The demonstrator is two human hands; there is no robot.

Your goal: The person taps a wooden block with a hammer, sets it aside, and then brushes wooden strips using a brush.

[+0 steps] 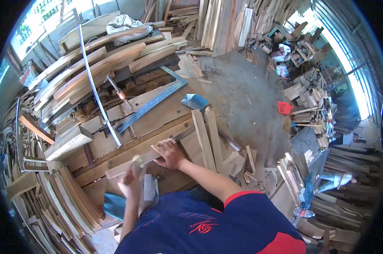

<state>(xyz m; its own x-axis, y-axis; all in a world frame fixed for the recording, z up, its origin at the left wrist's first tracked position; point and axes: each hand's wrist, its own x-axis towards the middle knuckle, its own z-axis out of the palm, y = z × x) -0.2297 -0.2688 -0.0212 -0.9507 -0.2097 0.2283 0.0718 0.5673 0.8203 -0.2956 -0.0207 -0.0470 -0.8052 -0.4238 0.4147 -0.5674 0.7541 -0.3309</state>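
My left hand (130, 186) is closed in front of my torso, smeared by motion. A pale, blurred tip (137, 160) sticks up out of it; I cannot make out its kind. My right hand (169, 154) grips a narrow wooden strip (132, 164) lying on the bench, its fingers over the far side and thumb on the near side. Close to the left forearm are a white folded piece (150, 187) and a blue sheet (114, 205). Beyond the hands, a metal carpenter's square (157, 99) rests on the wooden bench (147, 112).
A long thin metal strip (91, 78) crosses the bench near a clamp bar (120, 93). Cut boards (102, 61) are stacked at the far side. Two upright pale boards (204, 139) stand by my right arm. Curved wood pieces (66, 203) are piled left; a red dustpan (284, 107) is on the floor.
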